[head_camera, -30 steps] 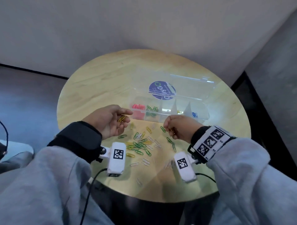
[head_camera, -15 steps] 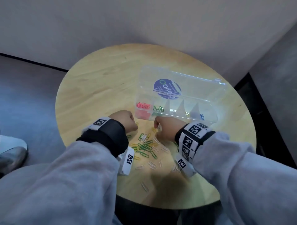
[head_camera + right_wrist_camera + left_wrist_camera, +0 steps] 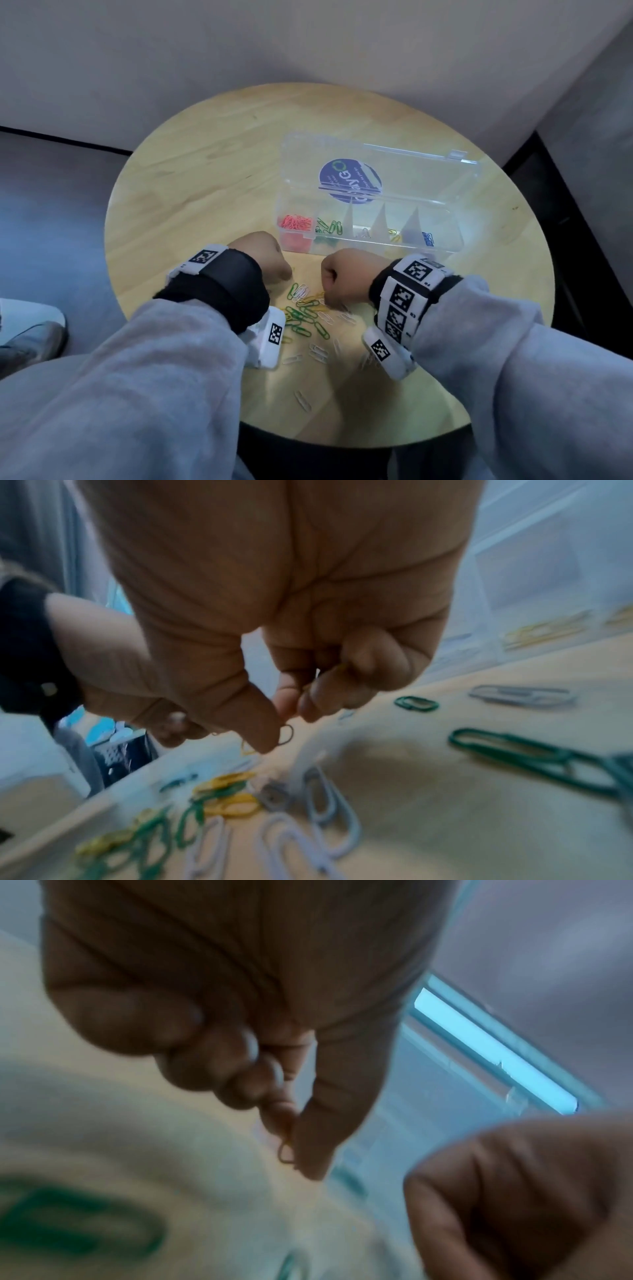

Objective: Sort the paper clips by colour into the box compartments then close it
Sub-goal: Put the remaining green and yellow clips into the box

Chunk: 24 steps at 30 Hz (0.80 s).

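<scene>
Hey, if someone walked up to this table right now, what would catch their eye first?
Probably the clear plastic compartment box lying open at the far side of the round wooden table, with a bright heap of pink paper clips in its leftmost compartment. Next, the scatter of green, yellow and white paper clips on the near tabletop, with the left hand and right hand curled just above it.
</scene>
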Tool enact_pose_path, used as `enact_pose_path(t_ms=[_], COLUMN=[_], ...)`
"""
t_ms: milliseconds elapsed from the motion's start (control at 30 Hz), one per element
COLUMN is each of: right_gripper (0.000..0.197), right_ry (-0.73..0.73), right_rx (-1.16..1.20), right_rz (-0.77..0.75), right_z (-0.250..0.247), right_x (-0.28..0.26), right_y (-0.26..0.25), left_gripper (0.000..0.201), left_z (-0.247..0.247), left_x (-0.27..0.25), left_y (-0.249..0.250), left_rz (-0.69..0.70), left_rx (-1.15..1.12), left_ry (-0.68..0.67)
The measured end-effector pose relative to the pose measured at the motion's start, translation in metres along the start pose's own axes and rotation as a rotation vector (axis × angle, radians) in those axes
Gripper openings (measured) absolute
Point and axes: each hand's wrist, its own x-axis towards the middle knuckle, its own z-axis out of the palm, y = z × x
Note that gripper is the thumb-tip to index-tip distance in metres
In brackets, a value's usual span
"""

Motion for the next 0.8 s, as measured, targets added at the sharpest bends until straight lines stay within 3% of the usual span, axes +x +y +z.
enact_pose_path(t_ms=[100, 167, 300, 467, 600, 700, 800], right_gripper=[0.020, 0.020, 0.021, 0.032, 0.029, 0.029, 0.027], right_ry=[0.021, 0.008, -0.006, -0.026, -0.016, -0.039, -0.041], right_rx=[0.145, 0.281, 0.739, 1.187, 1.414, 1.436, 1.329], right_rz=[-0.015, -0.010, 0.004, 0.051, 0.138, 0.149, 0.163], right_z=[-0.003, -0.005, -0.002, 0.001, 0.005, 0.006, 0.004], right_x=[-0.008, -0.015, -0.022, -0.027, -0.028, -0.028, -0.028], right_y=[0.005, 0.010, 0.019, 0.019, 0.019, 0.020, 0.013], left_gripper=[0.013, 0.022, 0.033, 0.029, 0.032, 0.014, 0.011], left_z=[-0.015, -0.022, -0.025, -0.027, -0.024, -0.016, -0.007], left_x=[-0.013, -0.023, -0.039, -0.053, -0.057, -0.050, -0.045], left_y=[-0.001, -0.003, -0.016, -0.027, -0.023, -0.023, -0.028], left_rz=[0.049, 0.072, 0.085, 0.041, 0.010, -0.016, 0.031], left_rx=[-0.191, -0.360, -0.716, -0.996, -0.862, -0.541, -0.212], left_ry=[-0.070, -0.105, -0.148, -0.112, -0.123, -0.102, -0.058])
